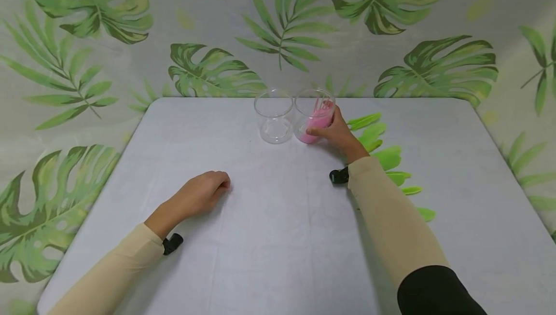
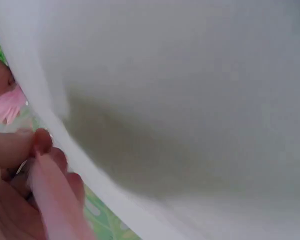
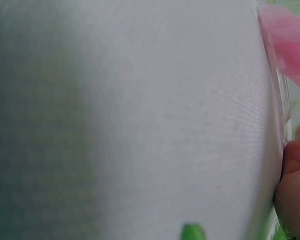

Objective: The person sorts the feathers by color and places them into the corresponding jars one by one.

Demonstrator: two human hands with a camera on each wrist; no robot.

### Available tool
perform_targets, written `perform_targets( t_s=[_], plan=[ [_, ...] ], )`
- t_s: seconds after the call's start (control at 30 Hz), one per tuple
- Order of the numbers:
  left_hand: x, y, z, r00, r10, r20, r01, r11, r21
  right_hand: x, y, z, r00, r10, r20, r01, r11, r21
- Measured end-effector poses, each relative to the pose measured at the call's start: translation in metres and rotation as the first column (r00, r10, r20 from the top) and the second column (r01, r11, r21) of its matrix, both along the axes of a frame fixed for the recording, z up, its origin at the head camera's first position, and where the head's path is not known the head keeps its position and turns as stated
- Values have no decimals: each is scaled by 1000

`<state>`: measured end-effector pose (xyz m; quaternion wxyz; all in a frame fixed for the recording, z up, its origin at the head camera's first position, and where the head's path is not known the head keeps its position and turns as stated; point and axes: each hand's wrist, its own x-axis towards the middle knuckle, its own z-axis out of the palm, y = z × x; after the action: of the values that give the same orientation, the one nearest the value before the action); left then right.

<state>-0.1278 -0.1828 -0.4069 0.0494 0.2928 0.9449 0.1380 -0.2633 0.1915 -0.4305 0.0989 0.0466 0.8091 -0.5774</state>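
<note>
At the table's far edge my right hand (image 1: 339,134) grips the right-hand clear plastic cup (image 1: 302,112) around its side. Pink feathers (image 1: 319,117) stand inside that cup, their pale quills near the rim; one pink feather (image 3: 292,42) shows in the right wrist view. A second clear cup (image 1: 275,131) stands close on its left, with nothing seen in it. My left hand (image 1: 197,194) is above the left-middle of the table. In the left wrist view its thumb and fingers pinch a pink feather (image 2: 57,195); the head view hides this feather under the hand.
Several green feathers (image 1: 386,158) lie in a column on the table to the right, partly under my right forearm. A white cloth covers the table (image 1: 260,238). Behind it hangs a leaf-patterned backdrop (image 1: 295,30).
</note>
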Motion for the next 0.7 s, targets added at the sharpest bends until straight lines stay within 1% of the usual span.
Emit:
perform_targets(
  t_s=[0.07,0.13,0.3,0.4,0.53,0.63,0.7],
  plan=[
    [-3,-1,3,1000,-6,-13,6,1000,27,0,0,0,1000,0,-3,0,1000,0],
    [-5,-1,5,999,-17,-44,19,998,55,0,0,0,1000,0,-3,0,1000,-7],
    [-12,0,10,991,-45,-123,56,995,87,-2,1,-2,1000,6,-2,-6,1000,-31],
    [-17,2,11,989,-54,-136,66,994,92,-2,1,-3,1000,7,-5,-7,999,-32],
    [-23,6,15,991,-49,-125,62,993,100,-1,2,-4,1000,7,-4,-7,1000,-22],
    [-31,10,24,989,-39,-141,59,988,140,0,2,-3,1000,12,-2,-12,1000,-19],
    [-40,14,34,985,-35,-172,68,980,187,0,3,-3,1000,10,-7,-10,1000,-21]
  ],
)
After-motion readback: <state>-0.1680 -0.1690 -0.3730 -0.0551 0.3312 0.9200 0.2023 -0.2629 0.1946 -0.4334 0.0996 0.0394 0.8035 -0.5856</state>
